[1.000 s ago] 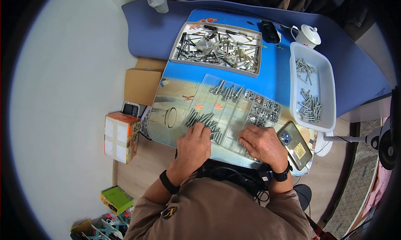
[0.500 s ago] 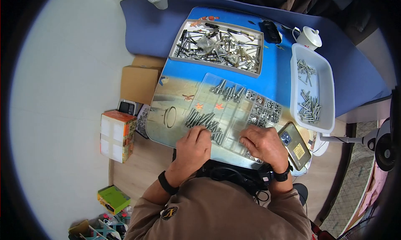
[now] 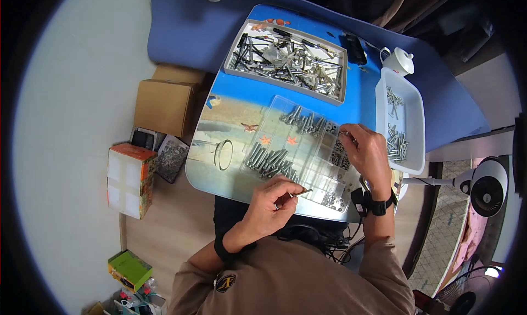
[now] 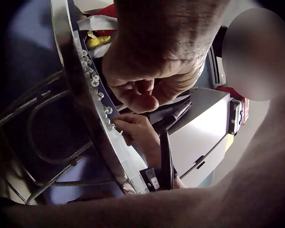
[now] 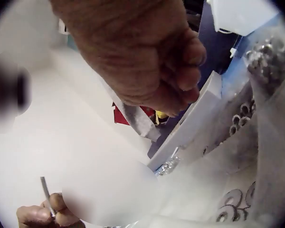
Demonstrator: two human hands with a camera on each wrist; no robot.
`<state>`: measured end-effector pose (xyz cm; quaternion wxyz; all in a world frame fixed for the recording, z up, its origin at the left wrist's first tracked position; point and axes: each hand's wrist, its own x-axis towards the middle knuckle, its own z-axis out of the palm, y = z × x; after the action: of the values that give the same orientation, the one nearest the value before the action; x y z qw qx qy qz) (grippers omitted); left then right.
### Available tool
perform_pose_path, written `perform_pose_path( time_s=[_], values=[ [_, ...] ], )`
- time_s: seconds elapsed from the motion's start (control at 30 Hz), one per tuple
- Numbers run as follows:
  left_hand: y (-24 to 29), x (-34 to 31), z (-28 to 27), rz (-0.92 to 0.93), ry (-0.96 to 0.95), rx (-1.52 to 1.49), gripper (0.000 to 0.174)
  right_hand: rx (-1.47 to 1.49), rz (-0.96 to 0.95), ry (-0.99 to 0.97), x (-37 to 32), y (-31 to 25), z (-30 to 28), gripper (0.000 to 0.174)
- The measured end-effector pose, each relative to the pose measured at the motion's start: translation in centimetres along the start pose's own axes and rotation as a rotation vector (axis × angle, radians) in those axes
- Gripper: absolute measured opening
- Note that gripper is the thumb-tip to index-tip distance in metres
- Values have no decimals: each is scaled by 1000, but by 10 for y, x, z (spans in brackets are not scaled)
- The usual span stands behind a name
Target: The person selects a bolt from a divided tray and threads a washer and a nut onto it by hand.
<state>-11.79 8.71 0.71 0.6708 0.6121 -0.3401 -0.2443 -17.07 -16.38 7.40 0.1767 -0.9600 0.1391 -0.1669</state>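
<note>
In the head view my left hand [image 3: 270,205] pinches a thin metal bolt [image 3: 303,192] at the near edge of a clear compartment box [image 3: 314,175]. The same bolt [image 5: 45,190] stands up from the fingertips in the right wrist view. My right hand [image 3: 365,153] is over the box's small compartments at the far right, fingers bent down; I cannot tell whether they grip anything. Washers [image 5: 232,197] and nuts [image 5: 235,121] lie in compartments below it. Left of those, bolts [image 3: 269,160] lie in a row in the box, with more bolts [image 3: 304,120] farther back.
Behind the box a shallow cardboard tray [image 3: 291,90] holds mixed screws and tools. A white plastic tub [image 3: 415,123] with screws stands at the right, a lidded white mug [image 3: 399,62] behind it. Cartons [image 3: 164,106] stand left of the table, a fan [image 3: 487,194] to the right.
The left hand has turned and moved right from the bolt row, and a bolt now shows in its fingers. The right hand has moved away from me to the far small compartments. The head view has shifted.
</note>
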Motion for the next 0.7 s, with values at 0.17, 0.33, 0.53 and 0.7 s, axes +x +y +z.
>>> perform_pose_path(
  time_s=[0.17, 0.33, 0.53, 0.7],
  values=[
    [5, -1, -12, 8, -53, -64, 19, -81, -25, -59, 16, 6, 17, 14],
    [1, 0, -20, -64, -73, -84, 12, -170, -40, -175, 22, 8, 22, 18],
    [2, 5, -21, -58, -51, -87, 10, -150, -53, -168, 20, 11, 26, 15],
    [1, 5, -21, -71, -64, -106, 10, -156, -50, -173, 20, 11, 29, 12]
  ],
)
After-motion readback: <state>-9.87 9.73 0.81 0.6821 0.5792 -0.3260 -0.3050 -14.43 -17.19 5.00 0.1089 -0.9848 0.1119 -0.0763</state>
